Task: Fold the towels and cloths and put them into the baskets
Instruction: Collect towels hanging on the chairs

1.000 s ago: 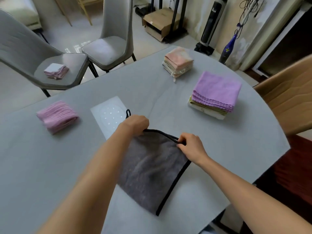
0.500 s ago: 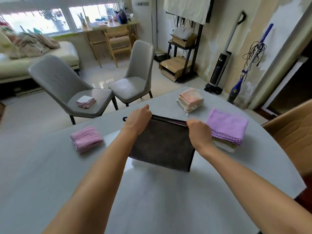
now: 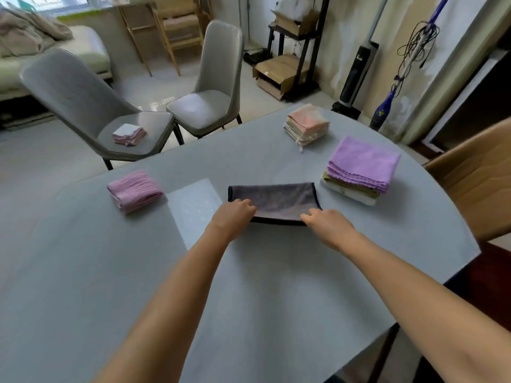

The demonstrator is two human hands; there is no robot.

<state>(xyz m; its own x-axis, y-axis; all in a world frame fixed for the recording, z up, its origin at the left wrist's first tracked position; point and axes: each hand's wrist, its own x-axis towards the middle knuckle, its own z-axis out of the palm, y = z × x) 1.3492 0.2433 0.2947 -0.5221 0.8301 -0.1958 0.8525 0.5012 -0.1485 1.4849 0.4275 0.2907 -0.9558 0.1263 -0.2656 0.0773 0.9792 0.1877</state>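
Note:
A grey cloth with black edging [image 3: 276,199] lies folded into a flat rectangle on the grey table [image 3: 249,286]. My left hand [image 3: 235,212] holds its near left corner with curled fingers. My right hand [image 3: 323,219] pinches its near right corner. A folded pink towel [image 3: 134,190] lies to the left. A stack of purple cloths [image 3: 362,167] sits on the right, and a stack of peach cloths [image 3: 307,124] is farther back. No basket is in view.
Two grey chairs [image 3: 116,111] stand beyond the table's far edge; the left one carries a small folded pink and white cloth [image 3: 128,134]. A tan chair back [image 3: 475,183] stands at the right. A pale mat [image 3: 193,205] lies on the table.
The grey cloth was lifted off the table, held up by its top edge, then laid down folded in half farther from me. Both hands stayed at its corners.

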